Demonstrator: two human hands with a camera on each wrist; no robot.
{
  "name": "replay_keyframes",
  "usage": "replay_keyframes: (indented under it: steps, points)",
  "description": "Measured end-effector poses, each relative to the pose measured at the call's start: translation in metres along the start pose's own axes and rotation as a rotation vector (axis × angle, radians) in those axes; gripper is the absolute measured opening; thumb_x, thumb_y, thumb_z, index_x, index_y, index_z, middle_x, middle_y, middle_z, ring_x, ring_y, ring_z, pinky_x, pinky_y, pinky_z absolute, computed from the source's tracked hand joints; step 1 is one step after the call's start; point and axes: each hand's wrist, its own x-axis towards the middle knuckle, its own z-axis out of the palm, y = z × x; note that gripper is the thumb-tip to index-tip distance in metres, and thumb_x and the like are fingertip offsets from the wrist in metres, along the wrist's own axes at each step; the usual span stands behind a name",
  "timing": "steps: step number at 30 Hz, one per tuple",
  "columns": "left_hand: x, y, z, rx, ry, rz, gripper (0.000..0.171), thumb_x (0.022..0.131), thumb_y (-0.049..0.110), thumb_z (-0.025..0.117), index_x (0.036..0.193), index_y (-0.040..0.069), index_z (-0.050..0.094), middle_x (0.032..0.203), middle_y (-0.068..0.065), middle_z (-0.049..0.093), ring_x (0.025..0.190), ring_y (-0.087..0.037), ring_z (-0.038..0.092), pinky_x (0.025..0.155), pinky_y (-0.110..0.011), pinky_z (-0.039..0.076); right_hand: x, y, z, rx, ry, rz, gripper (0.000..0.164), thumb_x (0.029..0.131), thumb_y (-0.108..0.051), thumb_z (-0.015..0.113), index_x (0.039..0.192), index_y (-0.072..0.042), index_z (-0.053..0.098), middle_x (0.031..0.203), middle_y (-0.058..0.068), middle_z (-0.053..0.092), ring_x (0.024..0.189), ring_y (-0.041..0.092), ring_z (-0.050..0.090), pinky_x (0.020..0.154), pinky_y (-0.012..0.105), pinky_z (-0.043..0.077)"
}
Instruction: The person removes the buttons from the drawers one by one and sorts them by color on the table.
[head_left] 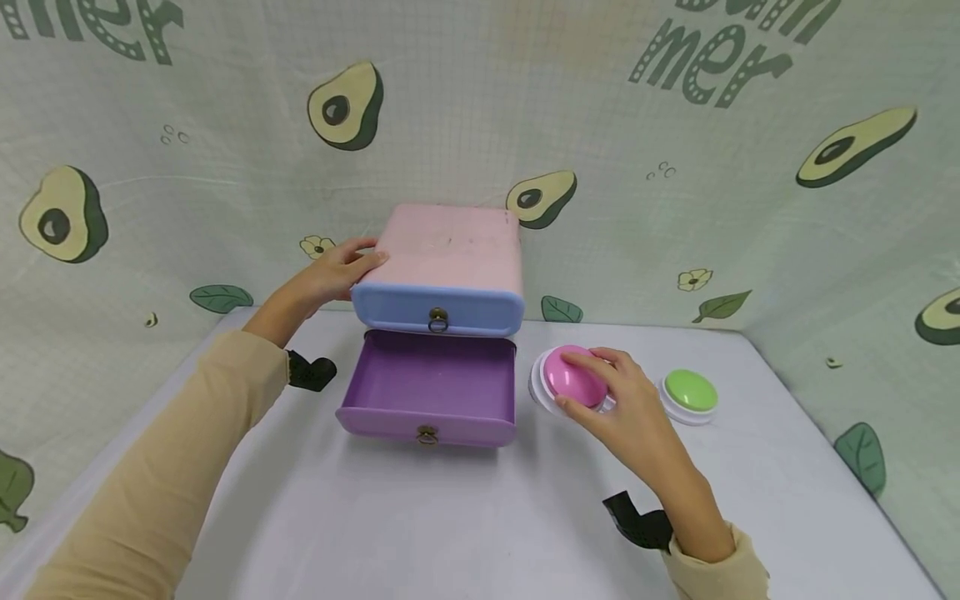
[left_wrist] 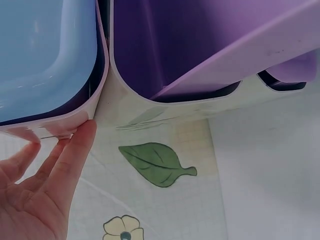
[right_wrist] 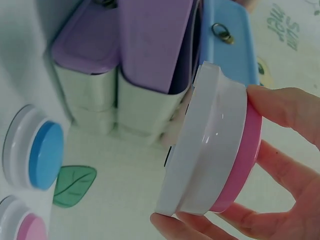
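Note:
My right hand holds a round push button with a pink dome and a white base. In the right wrist view its fingers and thumb grip the button around the edge, tilted on its side. My left hand rests against the left side of a small drawer cabinet with a pink top. Straight fingers touch that side in the left wrist view. A purple drawer is pulled out below the blue drawer, which is closed; the pulled-out drawer shows a bare floor.
A green-domed button stands on the white table, right of my right hand. The right wrist view shows a blue-domed button, another pink one and a closed lower purple drawer. An avocado-print cloth hangs behind.

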Motion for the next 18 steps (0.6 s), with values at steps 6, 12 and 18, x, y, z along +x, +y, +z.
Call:
replay_keyframes:
  steps: [6,12,18]
  points:
    - [-0.001,0.001,0.0,-0.005,0.004,-0.003,0.072,0.094,0.05,0.043,0.15,0.014,0.015,0.148,-0.02,0.029,0.123,-0.036,0.046,0.099,-0.05,0.043,-0.007,0.015,-0.003,-0.035,-0.047,0.03,0.05,0.079,-0.02,0.074,0.125,-0.014,0.059,0.123,0.017,0.05,0.111,0.035,0.049,0.083,0.05,0.051]
    - [0.0,0.001,0.001,-0.003,0.006,-0.008,0.072,0.094,0.05,0.043,0.15,0.014,0.014,0.148,-0.02,0.029,0.123,-0.036,0.046,0.099,-0.05,0.042,-0.01,0.03,-0.006,-0.053,-0.093,0.065,0.048,0.079,-0.021,0.074,0.124,-0.013,0.059,0.126,0.018,0.05,0.111,0.039,0.05,0.081,0.051,0.052]
    - [0.001,0.001,0.0,-0.004,0.009,-0.01,0.073,0.094,0.05,0.043,0.15,0.014,0.014,0.149,-0.019,0.029,0.122,-0.036,0.046,0.098,-0.05,0.043,-0.01,0.045,-0.011,-0.101,-0.151,0.107,0.049,0.08,-0.022,0.072,0.124,-0.01,0.058,0.125,0.022,0.05,0.11,0.042,0.051,0.08,0.054,0.052]
